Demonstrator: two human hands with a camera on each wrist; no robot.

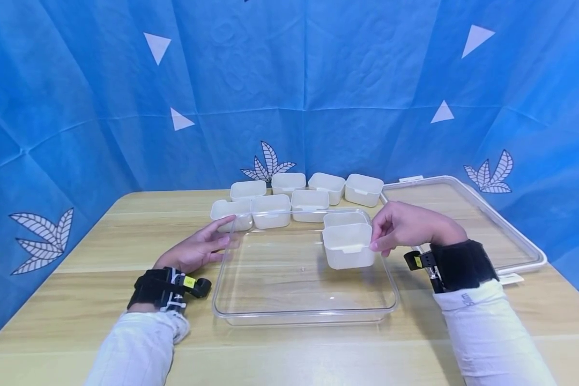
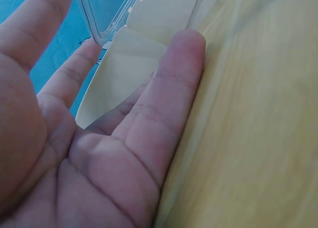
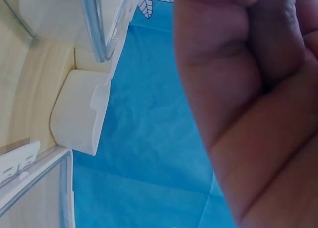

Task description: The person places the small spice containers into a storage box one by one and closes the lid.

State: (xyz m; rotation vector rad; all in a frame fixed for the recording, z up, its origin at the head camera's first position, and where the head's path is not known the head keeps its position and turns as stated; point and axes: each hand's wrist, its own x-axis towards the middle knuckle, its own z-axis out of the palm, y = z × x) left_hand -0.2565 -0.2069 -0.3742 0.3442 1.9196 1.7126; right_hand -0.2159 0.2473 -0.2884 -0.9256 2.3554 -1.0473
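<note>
My right hand point(image 1: 405, 228) pinches the right side of a small white bin point(image 1: 349, 252) between thumb and fingers. That bin is over the right part of a large clear plastic box point(image 1: 280, 273), and it partly covers another white bin point(image 1: 344, 218) at the box's back right corner. At the box's left side is my left hand point(image 1: 193, 249), its fingers extended along the rim. In the left wrist view the left hand point(image 2: 124, 138) shows a spread palm, with a fingertip at the clear rim point(image 2: 102, 39). Curled fingers point(image 3: 218, 54) fill much of the right wrist view; the held bin is hidden there.
Several white bins stand behind the box in two loose rows, among them a front bin point(image 1: 271, 212) and a back right bin point(image 1: 364, 190). A clear lid with a white frame point(image 1: 516, 233) lies at the right. A blue curtain point(image 1: 289, 80) hangs behind the wooden table point(image 1: 77, 300).
</note>
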